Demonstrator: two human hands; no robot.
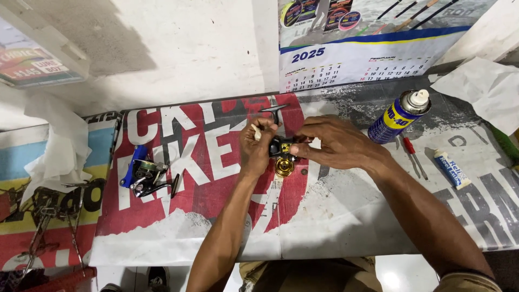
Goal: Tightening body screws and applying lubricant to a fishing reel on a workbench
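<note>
A small black and gold fishing reel (282,154) is held above the printed red and white banner (205,178) that covers the table. My left hand (256,146) grips its left side and also pinches a small pale piece between the fingers. My right hand (335,143) closes on the reel's right side from above. The reel's black handle arm (274,111) sticks up behind my fingers, and its gold spool end faces down.
A second reel (147,177), black with a blue part, lies at the left. A blue spray can (399,116), a red-handled screwdriver (414,156) and a white and blue tube (452,168) lie at the right. White tissue (59,146) and metal tools (48,216) sit far left. A wall calendar (357,59) hangs behind.
</note>
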